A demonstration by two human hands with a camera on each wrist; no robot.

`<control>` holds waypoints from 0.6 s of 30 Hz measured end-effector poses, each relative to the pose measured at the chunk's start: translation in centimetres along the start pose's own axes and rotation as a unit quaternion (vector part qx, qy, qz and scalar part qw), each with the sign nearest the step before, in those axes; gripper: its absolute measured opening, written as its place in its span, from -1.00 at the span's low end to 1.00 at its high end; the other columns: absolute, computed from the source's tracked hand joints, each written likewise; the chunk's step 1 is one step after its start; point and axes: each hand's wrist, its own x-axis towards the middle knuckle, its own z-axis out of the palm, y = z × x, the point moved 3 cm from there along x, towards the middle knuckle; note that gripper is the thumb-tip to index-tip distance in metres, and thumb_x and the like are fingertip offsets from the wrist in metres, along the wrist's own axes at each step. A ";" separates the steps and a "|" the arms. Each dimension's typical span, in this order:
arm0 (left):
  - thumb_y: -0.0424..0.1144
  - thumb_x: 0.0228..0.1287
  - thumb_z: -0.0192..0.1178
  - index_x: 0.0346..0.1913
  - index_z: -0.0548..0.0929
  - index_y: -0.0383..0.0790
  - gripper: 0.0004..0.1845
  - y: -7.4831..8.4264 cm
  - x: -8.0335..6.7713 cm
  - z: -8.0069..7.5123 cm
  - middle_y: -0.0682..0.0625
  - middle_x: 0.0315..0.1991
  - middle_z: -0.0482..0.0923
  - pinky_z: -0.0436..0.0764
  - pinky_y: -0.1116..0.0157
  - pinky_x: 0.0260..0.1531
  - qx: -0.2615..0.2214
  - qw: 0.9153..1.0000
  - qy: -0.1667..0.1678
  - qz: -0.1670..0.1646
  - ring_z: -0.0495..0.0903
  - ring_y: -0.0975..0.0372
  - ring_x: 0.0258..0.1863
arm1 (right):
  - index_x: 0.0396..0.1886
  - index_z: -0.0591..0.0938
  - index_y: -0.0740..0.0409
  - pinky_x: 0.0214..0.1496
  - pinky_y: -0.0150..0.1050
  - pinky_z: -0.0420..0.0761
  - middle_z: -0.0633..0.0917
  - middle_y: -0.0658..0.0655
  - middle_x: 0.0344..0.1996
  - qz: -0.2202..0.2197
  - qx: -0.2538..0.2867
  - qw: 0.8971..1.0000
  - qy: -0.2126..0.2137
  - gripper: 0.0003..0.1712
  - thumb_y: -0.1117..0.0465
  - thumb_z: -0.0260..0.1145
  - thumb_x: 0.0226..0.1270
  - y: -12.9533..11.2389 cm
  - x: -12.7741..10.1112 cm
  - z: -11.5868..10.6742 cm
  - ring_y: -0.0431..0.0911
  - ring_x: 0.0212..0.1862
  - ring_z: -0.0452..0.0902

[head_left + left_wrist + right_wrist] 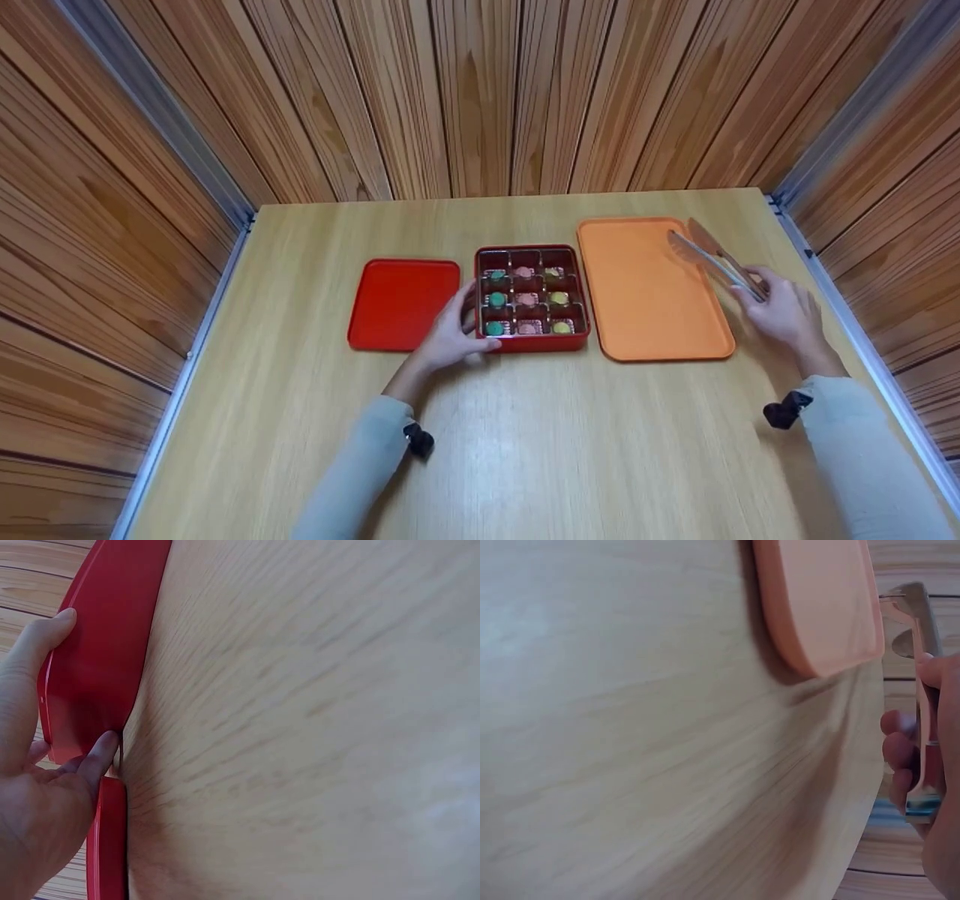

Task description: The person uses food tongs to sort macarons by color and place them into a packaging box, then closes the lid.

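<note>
My left hand (455, 330) holds the near left corner of a red box (544, 343), thumb against its front wall and fingers along its left side. Inside, a dark divider splits the box into several compartments, with green, pink and yellow sweets (528, 299) in columns. In the left wrist view the thumb tip rests on the red wall (105, 637). On the right, my right hand (784, 307) grips metal tongs (716, 259) by the handle end. Their spread tips point away from me, over the far right edge of an orange tray (652, 300).
A flat red lid (401, 304) lies left of the box, close to my left hand. The orange tray stands just right of the box. Wood-panelled walls (480, 97) enclose the table (570, 450) at the back and sides.
</note>
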 end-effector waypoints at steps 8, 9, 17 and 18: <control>-0.28 0.28 0.67 0.87 -0.01 -0.03 0.29 -0.1 0.0 0.0 -0.19 0.83 0.13 0.38 -0.05 0.77 0.000 1.000 0.000 -0.006 0.19 -0.11 0.82 | 0.61 0.50 0.26 -0.46 -0.19 0.37 0.73 0.48 -0.08 0.058 0.013 0.998 0.018 -0.25 -0.19 0.20 0.77 1.3 -0.3 -0.3 0.05 -0.38 0.50; -0.28 0.28 0.67 0.87 -0.01 -0.04 0.29 0.0 0.0 0.0 -0.19 0.83 0.13 0.38 -0.06 0.77 -0.001 1.000 0.000 -0.005 0.19 -0.11 0.82 | 0.62 0.48 0.26 -0.47 -0.19 0.38 0.72 0.49 -0.05 0.069 0.017 0.997 0.015 -0.23 -0.21 0.19 0.77 1.4 -0.3 -0.4 0.06 -0.38 0.51; -0.28 0.27 0.68 0.87 0.01 -0.03 0.28 0.2 -0.1 0.0 -0.18 0.80 0.19 0.41 -0.04 0.76 0.004 1.000 0.001 -0.005 0.22 -0.09 0.81 | 0.66 0.45 0.28 -0.38 -0.16 0.39 0.69 0.52 0.06 0.130 0.028 0.991 0.004 -0.17 -0.25 0.14 0.76 2.3 -0.3 -0.2 0.15 -0.24 0.57; -0.29 0.26 0.68 0.87 0.01 -0.04 0.28 0.2 -0.1 0.0 -0.18 0.80 0.19 0.41 -0.03 0.76 0.005 1.000 0.001 -0.005 0.22 -0.09 0.81 | 0.64 0.47 0.27 -0.38 -0.16 0.40 0.71 0.54 0.08 0.131 0.026 0.991 0.009 -0.19 -0.24 0.16 0.75 2.3 -0.3 -0.1 0.19 -0.21 0.59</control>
